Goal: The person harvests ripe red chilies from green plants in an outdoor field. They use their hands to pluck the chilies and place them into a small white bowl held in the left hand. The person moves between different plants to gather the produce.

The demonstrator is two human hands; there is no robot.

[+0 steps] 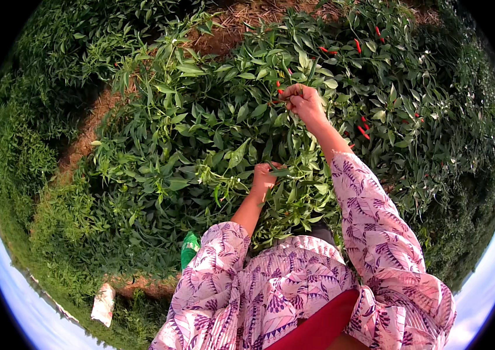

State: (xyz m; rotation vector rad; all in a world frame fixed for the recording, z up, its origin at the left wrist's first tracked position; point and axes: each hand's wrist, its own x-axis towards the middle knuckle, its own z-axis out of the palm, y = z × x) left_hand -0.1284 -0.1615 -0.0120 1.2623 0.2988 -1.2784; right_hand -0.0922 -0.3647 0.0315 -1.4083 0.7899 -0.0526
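Observation:
Leafy green chilli pepper plants (230,113) spread beneath both arms. My right hand (302,101) is over the foliage at upper centre, fingers bent and pinched together around what look like thin green stems; green chillies (285,68) stick up just beyond the fingers. Close to its left side hangs a red chilli (279,87). Nearer my body, my left hand (267,175) reaches in among the leaves, its fingertips partly covered, so its hold cannot be told. A green chilli (216,195) hangs to the left of it. More red chillies (363,132) show right of my right forearm.
Bare brown soil (85,127) runs between plant rows at the left, with straw-strewn soil (247,22) at the top. A green bag (190,248) lies beside my left sleeve. Farther off at lower left stands a white sack (103,304). Dense plants surround my body.

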